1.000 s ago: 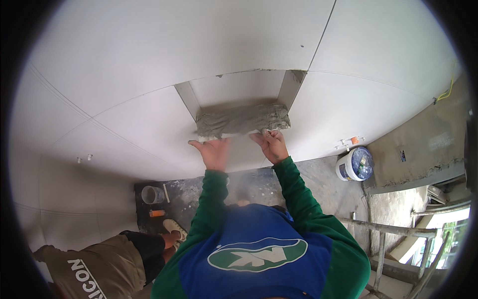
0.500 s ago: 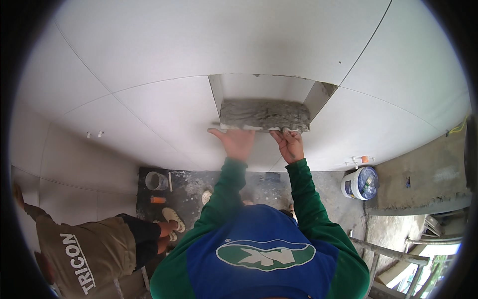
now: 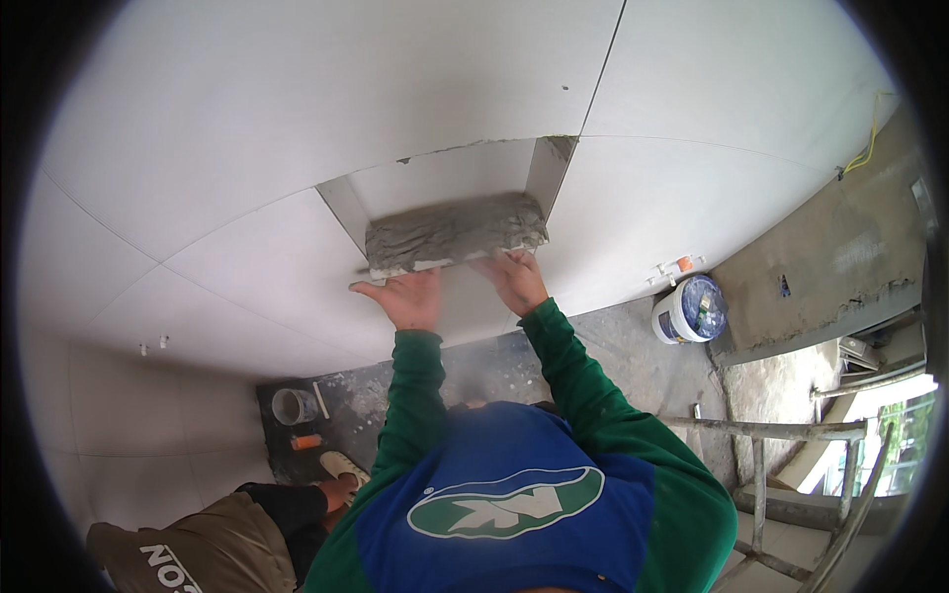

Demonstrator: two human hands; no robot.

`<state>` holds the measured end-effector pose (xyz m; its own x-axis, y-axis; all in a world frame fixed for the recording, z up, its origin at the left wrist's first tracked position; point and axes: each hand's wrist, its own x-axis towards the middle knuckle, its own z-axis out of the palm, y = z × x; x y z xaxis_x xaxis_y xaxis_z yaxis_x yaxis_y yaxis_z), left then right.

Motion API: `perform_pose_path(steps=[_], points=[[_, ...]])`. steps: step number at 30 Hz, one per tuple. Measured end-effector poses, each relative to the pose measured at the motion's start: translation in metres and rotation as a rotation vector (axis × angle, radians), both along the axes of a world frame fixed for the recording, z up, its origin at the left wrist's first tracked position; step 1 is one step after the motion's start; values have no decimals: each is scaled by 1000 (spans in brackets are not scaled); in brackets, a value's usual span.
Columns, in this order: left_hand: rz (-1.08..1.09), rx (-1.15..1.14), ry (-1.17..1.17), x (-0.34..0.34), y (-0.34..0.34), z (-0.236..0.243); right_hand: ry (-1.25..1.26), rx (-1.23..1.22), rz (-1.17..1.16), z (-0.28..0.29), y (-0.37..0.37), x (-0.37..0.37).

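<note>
Head view: keep mortar-coated slab [image 3: 455, 234] level from near edge with spread left hand [image 3: 408, 298] and curled right hand [image 3: 516, 281]; cannot tell if pinching

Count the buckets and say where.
2: a white bucket with a blue top at right, and an open, pale bucket at left, both on the floor. Others may be hidden.

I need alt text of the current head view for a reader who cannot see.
The left hand and right hand support a mortar-covered slab at the bottom of a rectangular recess in a white tiled wall. A white-and-blue bucket stands at right; a co-worker is at lower left.
</note>
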<state>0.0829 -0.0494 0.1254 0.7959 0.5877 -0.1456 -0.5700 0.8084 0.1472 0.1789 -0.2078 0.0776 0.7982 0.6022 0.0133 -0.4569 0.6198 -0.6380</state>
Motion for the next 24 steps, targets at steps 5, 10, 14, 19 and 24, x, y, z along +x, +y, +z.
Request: perform_pose_path(steps=[5,10,14,19,24], points=[[-9,-5,-85,3,3,-6,-1,-10,0,-3,1,6],[-3,-9,-95,4,2,-4,-30,-36,4,-4,2,8],[12,0,-81,1,0,7,32,-49,-10,7,2,4],[-2,12,-62,-5,-4,23,-26,48,9,10,-2,3],[21,74,-119,-9,-8,42,-92,91,19,28,-4,-1]])
